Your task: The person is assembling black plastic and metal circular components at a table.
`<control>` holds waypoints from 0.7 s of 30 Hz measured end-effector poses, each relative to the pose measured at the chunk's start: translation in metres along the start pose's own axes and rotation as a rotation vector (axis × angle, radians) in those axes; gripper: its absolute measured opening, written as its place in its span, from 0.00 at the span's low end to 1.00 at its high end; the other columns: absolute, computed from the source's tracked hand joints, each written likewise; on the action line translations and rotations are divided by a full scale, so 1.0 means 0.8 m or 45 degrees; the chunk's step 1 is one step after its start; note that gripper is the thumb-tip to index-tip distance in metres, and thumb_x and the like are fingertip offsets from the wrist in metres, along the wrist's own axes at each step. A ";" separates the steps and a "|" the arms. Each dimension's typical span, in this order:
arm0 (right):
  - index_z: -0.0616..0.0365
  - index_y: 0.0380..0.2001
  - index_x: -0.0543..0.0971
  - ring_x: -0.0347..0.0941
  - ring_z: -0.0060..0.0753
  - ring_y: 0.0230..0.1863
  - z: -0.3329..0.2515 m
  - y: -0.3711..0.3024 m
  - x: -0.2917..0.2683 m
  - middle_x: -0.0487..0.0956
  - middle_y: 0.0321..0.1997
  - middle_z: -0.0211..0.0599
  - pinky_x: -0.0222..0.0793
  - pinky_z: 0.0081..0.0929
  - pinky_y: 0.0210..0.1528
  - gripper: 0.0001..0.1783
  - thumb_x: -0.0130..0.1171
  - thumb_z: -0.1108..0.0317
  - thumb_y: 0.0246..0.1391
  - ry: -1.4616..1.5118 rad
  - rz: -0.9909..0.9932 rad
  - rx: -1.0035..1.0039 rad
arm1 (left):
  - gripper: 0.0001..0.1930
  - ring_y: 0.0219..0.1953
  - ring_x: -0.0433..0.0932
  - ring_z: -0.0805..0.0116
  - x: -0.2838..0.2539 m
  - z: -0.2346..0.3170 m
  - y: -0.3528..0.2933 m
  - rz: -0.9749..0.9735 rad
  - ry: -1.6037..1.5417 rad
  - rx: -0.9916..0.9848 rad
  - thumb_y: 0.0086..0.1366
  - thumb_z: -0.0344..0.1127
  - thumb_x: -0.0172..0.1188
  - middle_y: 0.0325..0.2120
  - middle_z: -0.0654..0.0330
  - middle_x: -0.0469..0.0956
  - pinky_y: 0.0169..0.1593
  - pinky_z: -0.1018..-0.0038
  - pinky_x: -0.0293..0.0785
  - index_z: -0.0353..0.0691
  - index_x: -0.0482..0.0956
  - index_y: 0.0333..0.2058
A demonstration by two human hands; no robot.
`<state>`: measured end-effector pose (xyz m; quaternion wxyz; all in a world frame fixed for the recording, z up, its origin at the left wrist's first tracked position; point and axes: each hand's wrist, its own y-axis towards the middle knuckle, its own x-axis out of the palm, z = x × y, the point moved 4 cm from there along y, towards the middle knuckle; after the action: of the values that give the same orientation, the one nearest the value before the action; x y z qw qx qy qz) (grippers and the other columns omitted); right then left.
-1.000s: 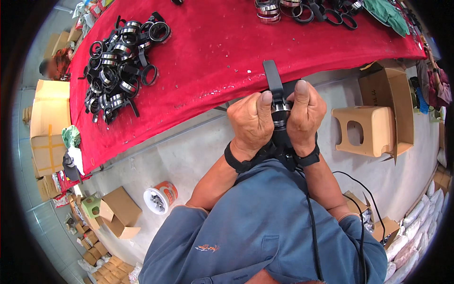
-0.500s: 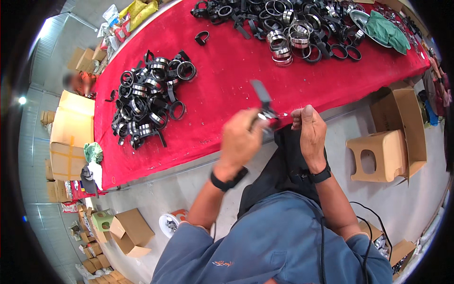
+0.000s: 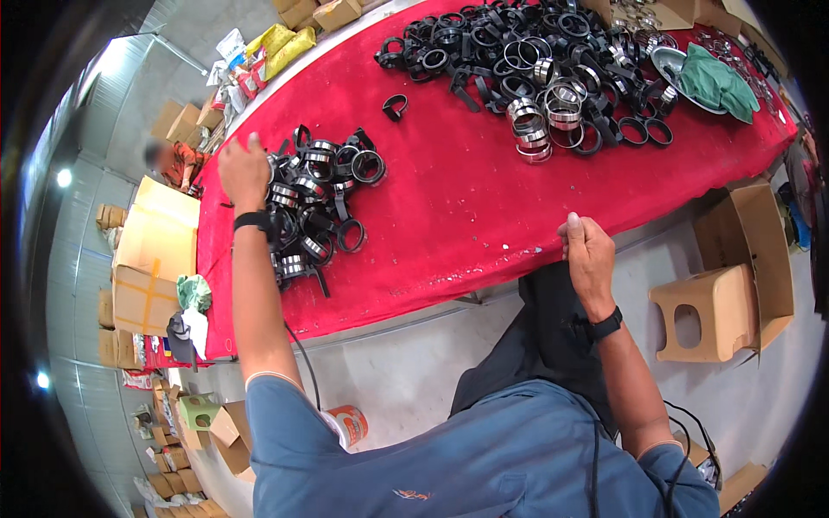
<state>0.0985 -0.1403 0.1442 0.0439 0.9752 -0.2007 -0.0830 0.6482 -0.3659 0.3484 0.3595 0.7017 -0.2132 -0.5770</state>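
Observation:
My left hand (image 3: pixel 245 175) is stretched over the far-left side of a pile of silver and black rings with flat black tabs (image 3: pixel 315 194). Its fingers are spread and I see nothing between them, though part of the pile lies hidden behind the hand and wrist. Above the table's near edge, my right hand (image 3: pixel 591 259) is closed, thumb up against curled fingers. Anything inside it is too small or too covered to make out. A single black ring (image 3: pixel 395 107) lies apart from the piles on the red cloth (image 3: pixel 449 198).
A larger heap of rings (image 3: pixel 518 60) covers the far side, beside a metal tray (image 3: pixel 672 65) with a green cloth (image 3: pixel 718 82). A tan stool (image 3: pixel 704 315) stands in an open carton (image 3: pixel 764 250) at right. Past the table's left end is a person in orange (image 3: pixel 183 164).
My left hand has swung left and away from me, from beside my right hand to the left pile. The tabbed ring it held no longer shows in it. My right hand stays closed.

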 end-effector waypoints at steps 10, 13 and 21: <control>0.58 0.24 0.75 0.75 0.56 0.26 0.008 0.046 0.052 0.72 0.25 0.44 0.69 0.49 0.29 0.19 0.64 0.63 0.70 -0.697 0.183 -0.662 | 0.17 0.54 0.84 0.42 0.097 0.340 -0.049 -0.244 -0.816 0.580 0.70 0.37 0.64 0.49 0.44 0.87 0.59 0.54 0.80 0.35 0.85 0.54; 0.56 0.22 0.75 0.74 0.51 0.24 0.011 0.046 0.054 0.72 0.24 0.42 0.70 0.47 0.26 0.19 0.66 0.64 0.68 -0.767 0.220 -0.699 | 0.22 0.51 0.88 0.45 0.143 0.412 -0.060 -0.718 -0.973 0.407 0.68 0.49 0.69 0.46 0.44 0.89 0.57 0.57 0.82 0.39 0.89 0.52; 0.55 0.21 0.74 0.73 0.49 0.22 0.008 0.049 0.054 0.70 0.23 0.40 0.69 0.45 0.25 0.19 0.68 0.65 0.64 -0.745 0.260 -0.673 | 0.18 0.37 0.89 0.62 0.241 0.497 -0.107 -1.283 -1.422 -0.559 0.65 0.39 0.77 0.39 0.51 0.87 0.31 0.68 0.88 0.29 0.83 0.42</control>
<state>0.1213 -0.1935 0.1366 0.2422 0.8405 -0.2724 -0.4009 0.3025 -0.5507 0.1280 0.0242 0.2325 0.1006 -0.9671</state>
